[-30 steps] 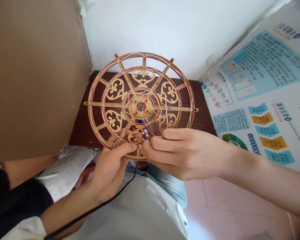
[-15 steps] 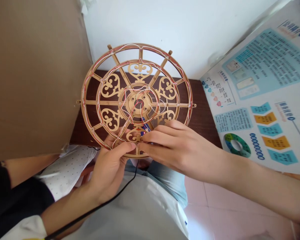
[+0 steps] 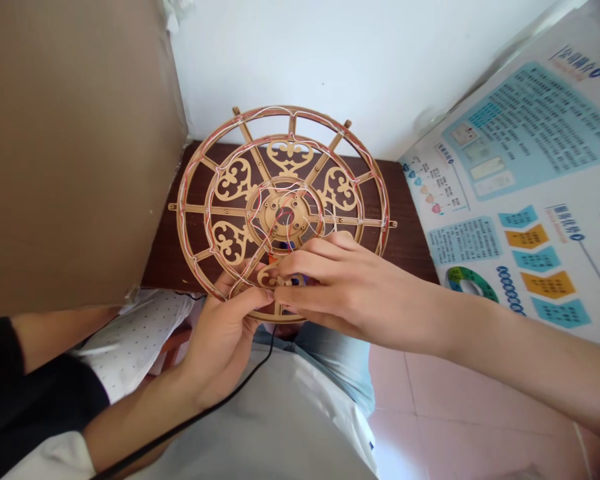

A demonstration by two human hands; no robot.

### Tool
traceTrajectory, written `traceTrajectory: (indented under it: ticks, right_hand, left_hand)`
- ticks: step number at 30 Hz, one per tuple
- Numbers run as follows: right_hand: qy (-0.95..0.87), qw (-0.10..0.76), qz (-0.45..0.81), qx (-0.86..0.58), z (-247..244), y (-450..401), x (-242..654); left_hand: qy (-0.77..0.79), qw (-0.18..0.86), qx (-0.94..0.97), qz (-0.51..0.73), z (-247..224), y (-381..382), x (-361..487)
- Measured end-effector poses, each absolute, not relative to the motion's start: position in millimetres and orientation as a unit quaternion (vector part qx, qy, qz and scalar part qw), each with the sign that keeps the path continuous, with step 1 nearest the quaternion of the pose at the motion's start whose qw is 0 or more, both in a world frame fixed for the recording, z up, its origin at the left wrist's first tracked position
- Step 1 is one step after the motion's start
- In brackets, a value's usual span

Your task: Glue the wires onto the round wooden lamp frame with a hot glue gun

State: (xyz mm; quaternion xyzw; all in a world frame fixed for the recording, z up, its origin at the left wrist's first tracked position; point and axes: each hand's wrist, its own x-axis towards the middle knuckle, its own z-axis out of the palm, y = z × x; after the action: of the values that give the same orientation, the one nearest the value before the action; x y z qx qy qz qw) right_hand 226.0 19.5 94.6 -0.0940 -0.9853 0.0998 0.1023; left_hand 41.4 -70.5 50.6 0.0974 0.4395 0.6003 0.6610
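A round gold openwork frame [image 3: 265,157] with red and white wires along its rings is tilted up over a dark brown table [image 3: 410,227]. My left hand [image 3: 225,327] grips its lower left rim, thumb in front and fingers behind. Over the lower right part lies my right hand [image 3: 345,287], its fingers bent together at the lowest scroll ornament; what they pinch is hidden. A small blue and orange part [image 3: 285,247] shows behind the frame, partly covered by the right fingers. Loose wires cross the frame's hub.
Cardboard [image 3: 75,153] stands at the left, a printed board [image 3: 530,167] at the right, a white wall [image 3: 330,60] behind. Another person's arm [image 3: 65,333] is at the lower left. A black cable [image 3: 205,415] runs below the frame.
The frame has shifted slightly right and down and leans a little differently. My right fingers now cover more of the lowest ornament and the blue part.
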Motion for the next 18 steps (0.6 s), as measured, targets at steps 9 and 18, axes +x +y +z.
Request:
traceTrajectory:
  ticks: [9, 18]
  right_hand:
    - [-0.976, 0.155, 0.121, -0.099, 88, 18, 237]
    - [-0.955, 0.231, 0.092, -0.16, 85, -2, 241]
  left_hand:
    - [0.431, 0.672, 0.113, 0.592, 48, -70, 36]
    - [0.451, 0.666, 0.089, 0.588, 49, -69, 35]
